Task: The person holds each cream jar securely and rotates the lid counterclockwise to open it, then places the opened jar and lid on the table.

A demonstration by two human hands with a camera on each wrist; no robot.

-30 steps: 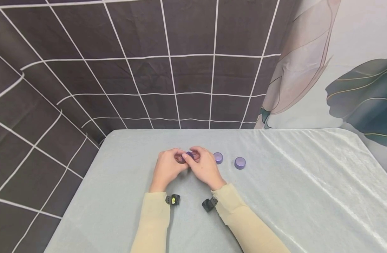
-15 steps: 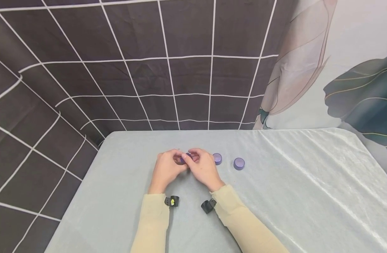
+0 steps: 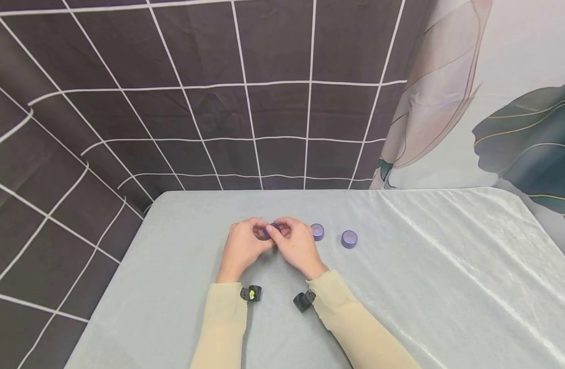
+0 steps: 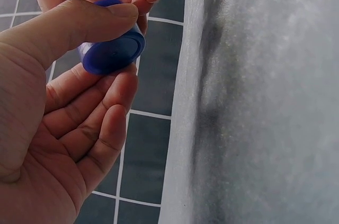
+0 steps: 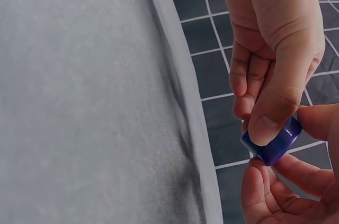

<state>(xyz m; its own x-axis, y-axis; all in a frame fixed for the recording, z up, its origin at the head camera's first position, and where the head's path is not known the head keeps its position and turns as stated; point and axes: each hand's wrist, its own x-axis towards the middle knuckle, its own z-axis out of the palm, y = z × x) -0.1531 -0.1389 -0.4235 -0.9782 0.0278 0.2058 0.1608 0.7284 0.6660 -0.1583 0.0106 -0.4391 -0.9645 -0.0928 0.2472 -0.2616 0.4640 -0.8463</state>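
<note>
A small round purple tin (image 4: pixel 114 55) is held up between both hands, close over the table; it looks blue in the wrist views. My left hand (image 3: pixel 246 245) pinches it, thumb across its top edge and fingers curled beneath, as the left wrist view shows. From the other side my right hand (image 3: pixel 300 247) grips the same tin, its thumb pressed on the side in the right wrist view. In the head view the hands cover most of it. Two similar purple things stand on the table: one short tin (image 3: pixel 317 232) beside my right hand, another tin (image 3: pixel 349 239) farther right.
A pale grey velvety cloth (image 3: pixel 430 287) covers the table, its far edge meeting a dark wall hanging (image 3: pixel 282 113) with white grid lines. At the right hangs a leaf-patterned curtain (image 3: pixel 448 102). Small black wrist cameras (image 3: pixel 251 293) sit at both cuffs.
Both hands stay together around the tin, which has tilted slightly between the fingers. The two standing tins have not moved; the head view has shifted a little.
</note>
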